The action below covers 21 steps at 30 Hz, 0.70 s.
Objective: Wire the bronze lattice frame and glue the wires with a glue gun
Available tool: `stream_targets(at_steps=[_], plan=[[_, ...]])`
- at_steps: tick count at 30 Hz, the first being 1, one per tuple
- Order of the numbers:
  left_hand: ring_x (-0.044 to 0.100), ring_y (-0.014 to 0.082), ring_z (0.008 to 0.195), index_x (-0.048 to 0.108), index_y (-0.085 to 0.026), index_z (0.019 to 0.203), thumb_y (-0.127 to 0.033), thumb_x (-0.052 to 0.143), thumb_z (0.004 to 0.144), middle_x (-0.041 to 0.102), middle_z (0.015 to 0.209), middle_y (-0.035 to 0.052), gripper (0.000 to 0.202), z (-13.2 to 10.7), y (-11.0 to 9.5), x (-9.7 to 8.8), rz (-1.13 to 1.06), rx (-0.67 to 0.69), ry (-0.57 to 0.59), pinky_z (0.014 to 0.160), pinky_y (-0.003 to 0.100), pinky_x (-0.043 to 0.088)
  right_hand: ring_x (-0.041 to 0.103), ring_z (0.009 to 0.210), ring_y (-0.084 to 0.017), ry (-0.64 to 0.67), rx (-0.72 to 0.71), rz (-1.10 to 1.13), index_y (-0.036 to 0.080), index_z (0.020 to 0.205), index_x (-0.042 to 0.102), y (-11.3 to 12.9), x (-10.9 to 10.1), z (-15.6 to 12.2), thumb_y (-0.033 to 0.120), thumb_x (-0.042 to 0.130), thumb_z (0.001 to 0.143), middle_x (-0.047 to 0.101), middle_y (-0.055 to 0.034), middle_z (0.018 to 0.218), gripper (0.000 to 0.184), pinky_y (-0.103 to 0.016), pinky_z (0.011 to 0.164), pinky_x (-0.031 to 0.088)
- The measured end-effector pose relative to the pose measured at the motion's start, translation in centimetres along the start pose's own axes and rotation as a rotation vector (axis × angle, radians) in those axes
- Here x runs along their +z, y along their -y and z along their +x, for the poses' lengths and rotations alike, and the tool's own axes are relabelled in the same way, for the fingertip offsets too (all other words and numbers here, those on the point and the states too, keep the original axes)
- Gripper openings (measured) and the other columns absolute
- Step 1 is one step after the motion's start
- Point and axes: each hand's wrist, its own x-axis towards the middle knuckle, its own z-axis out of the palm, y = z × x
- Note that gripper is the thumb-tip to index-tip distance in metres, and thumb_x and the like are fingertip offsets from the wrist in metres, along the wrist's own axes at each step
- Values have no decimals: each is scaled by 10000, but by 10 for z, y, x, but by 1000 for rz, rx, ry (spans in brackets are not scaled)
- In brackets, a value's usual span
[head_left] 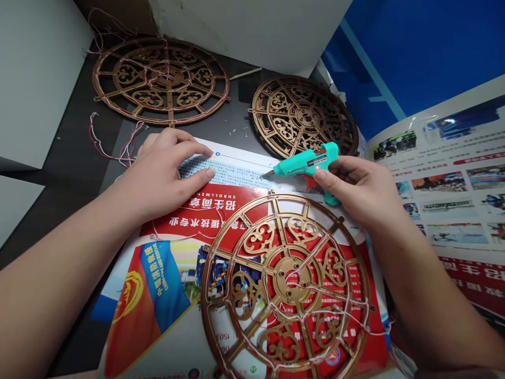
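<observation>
My right hand (361, 189) is closed round a teal hot glue gun (310, 162) whose nozzle points left over a printed poster (169, 273). My left hand (168, 171) lies on the poster's far edge, fingers curled down and pressing the paper, holding nothing. Just in front of both hands a round gold openwork frame (286, 287) rests on the poster, with thin white wire strung round its spokes.
Two more gold openwork frames lie at the back, one at the left (161, 79) with loose red and white wires (112, 142), one at the right (303, 116). White panels (35, 79) wall the left and back. More printed posters (450, 173) lie at the right.
</observation>
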Motion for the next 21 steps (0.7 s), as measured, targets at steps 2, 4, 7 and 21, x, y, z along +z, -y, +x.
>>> stream_targets(at_steps=[2, 4, 7, 21], plan=[[417, 269, 1399, 662, -384, 1263, -612, 533, 888, 487, 1421, 5, 458, 0, 0, 0, -4, -2, 1, 1322, 564, 324, 618, 714, -157, -3, 7, 21, 233, 1040, 794, 0, 0, 0, 583, 811, 795, 736, -56, 900, 427, -296, 577, 459], [415, 272, 1398, 665, -382, 1264, -610, 539, 887, 485, 1420, 12, 458, 0, -1, 0, -8, -2, 2, 1318, 570, 326, 618, 721, -159, -7, 9, 27, 238, 1037, 795, 0, 0, 0, 582, 810, 796, 736, -54, 902, 420, -295, 581, 463], [416, 275, 1390, 671, -371, 1260, -610, 552, 884, 481, 1415, 21, 461, 0, 0, 0, -18, 9, -6, 1328, 570, 315, 608, 701, -158, -6, -10, 5, 235, 1004, 795, 0, 0, 0, 579, 810, 796, 729, -52, 867, 402, -290, 562, 450], [405, 283, 1425, 660, -396, 1259, -623, 543, 883, 468, 1410, 11, 455, 0, 0, 0, -18, 7, 4, 1353, 582, 303, 641, 764, -178, 1, 14, 18, 242, 1051, 791, 0, 1, 0, 593, 803, 802, 740, -62, 940, 430, -317, 621, 488]])
